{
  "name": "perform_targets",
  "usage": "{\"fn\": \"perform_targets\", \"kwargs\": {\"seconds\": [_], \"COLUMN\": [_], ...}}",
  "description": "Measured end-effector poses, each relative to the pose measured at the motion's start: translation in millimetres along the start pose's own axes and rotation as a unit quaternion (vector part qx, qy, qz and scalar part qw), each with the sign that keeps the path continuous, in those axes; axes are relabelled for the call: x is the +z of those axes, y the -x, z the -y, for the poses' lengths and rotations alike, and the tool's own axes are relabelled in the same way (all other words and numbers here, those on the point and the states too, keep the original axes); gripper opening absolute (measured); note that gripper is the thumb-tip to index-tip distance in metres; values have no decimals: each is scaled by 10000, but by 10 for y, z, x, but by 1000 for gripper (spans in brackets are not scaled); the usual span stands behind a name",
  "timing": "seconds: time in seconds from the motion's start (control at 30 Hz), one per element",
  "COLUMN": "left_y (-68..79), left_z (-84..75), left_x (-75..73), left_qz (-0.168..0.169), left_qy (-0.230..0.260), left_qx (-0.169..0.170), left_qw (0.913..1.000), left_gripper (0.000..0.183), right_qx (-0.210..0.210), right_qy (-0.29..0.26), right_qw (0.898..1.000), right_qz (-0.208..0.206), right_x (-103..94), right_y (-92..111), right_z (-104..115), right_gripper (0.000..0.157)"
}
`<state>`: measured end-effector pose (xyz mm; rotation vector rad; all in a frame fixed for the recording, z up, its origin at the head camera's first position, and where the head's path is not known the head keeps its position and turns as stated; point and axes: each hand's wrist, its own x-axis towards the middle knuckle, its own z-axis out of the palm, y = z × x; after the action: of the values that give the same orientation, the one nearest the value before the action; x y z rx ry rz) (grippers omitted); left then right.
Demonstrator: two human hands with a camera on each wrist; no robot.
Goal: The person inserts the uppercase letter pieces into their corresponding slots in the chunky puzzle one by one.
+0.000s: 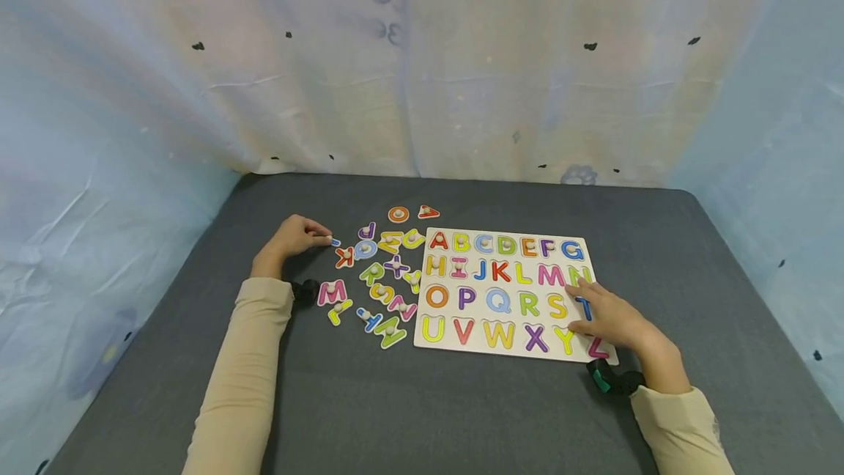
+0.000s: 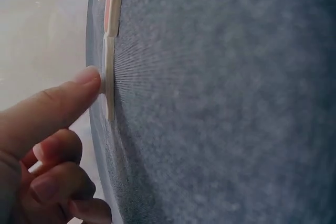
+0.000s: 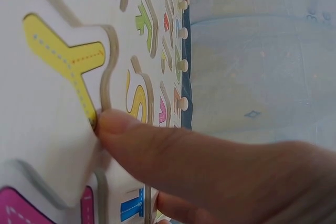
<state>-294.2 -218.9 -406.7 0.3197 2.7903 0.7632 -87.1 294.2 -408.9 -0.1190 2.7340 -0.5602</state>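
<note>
My left hand (image 1: pixel 296 236) is at the far left end of a scatter of wooden letters. Thumb and fingertips pinch a small blue letter piece (image 1: pixel 335 242), mostly covered by the fingers. Seen edge-on in the left wrist view, this letter piece (image 2: pixel 109 80) lies close along the grey cloth, the thumb at its knob. To the right lies a white alphabet puzzle board (image 1: pixel 475 350). My right hand (image 1: pixel 613 317) rests on its right edge, fingers extended over the N and T area. In the right wrist view the thumb touches the board beside the yellow Y recess (image 3: pixel 68 59).
Loose knobbed letters lie between left hand and board, among them a red K (image 1: pixel 344 257), pink M (image 1: pixel 332 292), orange O (image 1: pixel 398 215) and red A (image 1: pixel 428 212). Knobbed pieces such as the H (image 1: pixel 435 265) sit in the board's upper rows. Grey cloth (image 1: pixel 369 402) covers the table.
</note>
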Motion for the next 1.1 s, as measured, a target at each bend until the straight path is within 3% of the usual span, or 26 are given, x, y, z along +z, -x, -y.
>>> {"fn": "perform_targets", "kwargs": {"seconds": [0.2, 0.63, 0.9, 1.1], "left_y": [12, 25, 40, 84], "left_z": [22, 62, -7, -116], "left_x": [-5, -26, -31, -41], "left_qz": [-29, 329, 22, -98], "left_qy": [56, 256, 407, 548], "left_qx": [-87, 245, 207, 409], "left_qw": [9999, 9988, 9990, 9976], "left_gripper": [30, 28, 30, 30], "right_qx": [21, 41, 106, 78], "right_qy": [-3, 13, 16, -29], "right_qw": [10000, 10000, 9999, 10000], "right_qz": [-8, 7, 39, 12], "right_x": [-6, -2, 7, 0], "right_y": [-6, -11, -16, -4], "right_z": [-9, 3, -15, -8], "right_gripper": [78, 77, 78, 77]}}
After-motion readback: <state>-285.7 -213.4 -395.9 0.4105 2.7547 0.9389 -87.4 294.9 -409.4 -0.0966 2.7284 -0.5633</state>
